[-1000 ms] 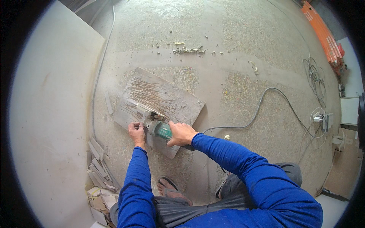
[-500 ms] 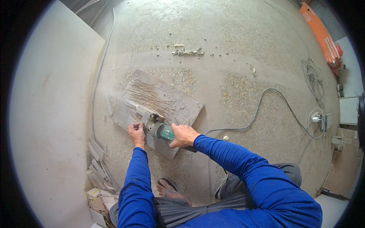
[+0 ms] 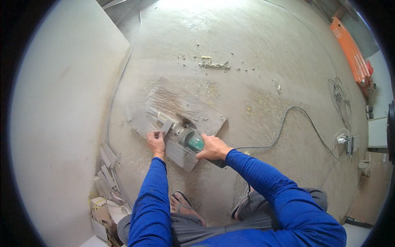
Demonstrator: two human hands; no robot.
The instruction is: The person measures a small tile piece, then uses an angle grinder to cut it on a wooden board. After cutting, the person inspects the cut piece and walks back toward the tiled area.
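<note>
My right hand [image 3: 214,147] is wrapped round the green body of a corded handheld power cutter [image 3: 194,143]. Its metal head and flat base plate point away to the left, with a dark rounded part at the far side. My left hand [image 3: 156,142] pinches a small grey tile strip [image 3: 166,126] close beside the cutter's head. Both hands are above a dusty grey board [image 3: 207,109] lying on the floor, its surface scored with many cut lines. Blur hides whether the strip touches the cutter and whether a blade is turning.
Cut tile strips [image 3: 108,175] and rubble lie by the pale panel [image 3: 61,103] on the left. A grey cord [image 3: 284,119] runs right to a power strip [image 3: 349,144]. Debris [image 3: 214,65] lies beyond the board. Orange bars [image 3: 349,49] lean at far right. My sandalled feet [image 3: 183,201] are near.
My view has shifted slightly. The cutter has turned, showing more of its dark rounded part. The strip in my left hand stays beside its head, and the air looks hazier.
</note>
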